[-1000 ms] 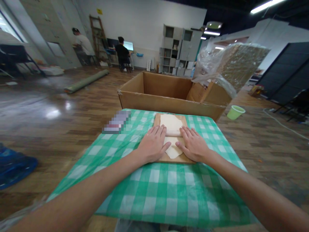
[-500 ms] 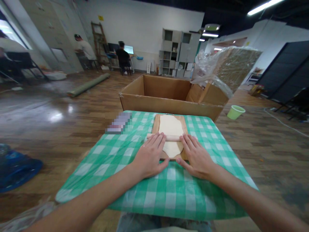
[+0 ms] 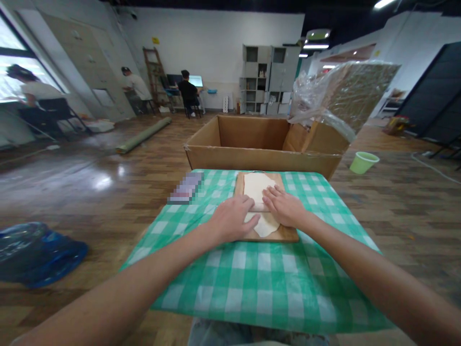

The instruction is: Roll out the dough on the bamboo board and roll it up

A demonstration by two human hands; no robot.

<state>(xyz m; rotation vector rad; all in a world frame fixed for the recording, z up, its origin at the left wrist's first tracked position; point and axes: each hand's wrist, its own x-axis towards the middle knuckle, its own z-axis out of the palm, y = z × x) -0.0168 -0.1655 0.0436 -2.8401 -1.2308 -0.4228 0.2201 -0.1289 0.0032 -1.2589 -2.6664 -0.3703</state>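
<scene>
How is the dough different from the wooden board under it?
The dough is pale cream, while the wooden board is brown. The dough has wavy, uneven edges; the wooden board has straight ones. The dough is narrower, so the wooden board shows along its sides. Both lie flat, and the left hand and right hand rest over them.

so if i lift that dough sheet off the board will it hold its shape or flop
The dough lies thin and flat on the wooden board, so lifted by one edge it would probably sag and stretch. It looks soft where the left hand and right hand rest on it, so it may dent or tear.
</scene>
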